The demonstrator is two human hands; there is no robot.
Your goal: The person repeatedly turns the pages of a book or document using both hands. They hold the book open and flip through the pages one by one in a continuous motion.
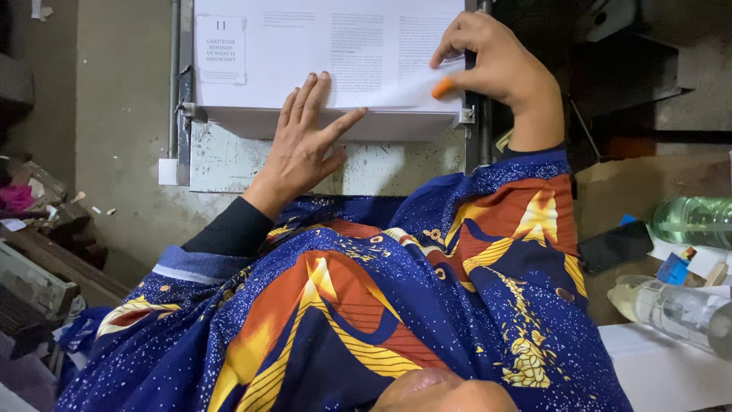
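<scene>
The left hand (305, 145) lies flat, fingers spread, on the stack of white printed paper sheets (305, 57). The right hand (496, 65), wearing an orange rubber thumb cap (442, 87), pinches the stack's edge.

I see a loose navy garment speckled white, with orange, red and yellow motifs. Behind my left hand (303, 145), a black undersleeve; on my right hand (499, 69), an orange thumb cover.

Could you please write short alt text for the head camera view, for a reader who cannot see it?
A person's left hand lies flat on a stack of printed sheets on a worn metal table, while the right hand, wearing an orange fingertip cover, grips the stack's right edge. Two plastic bottles lie at right.
</scene>
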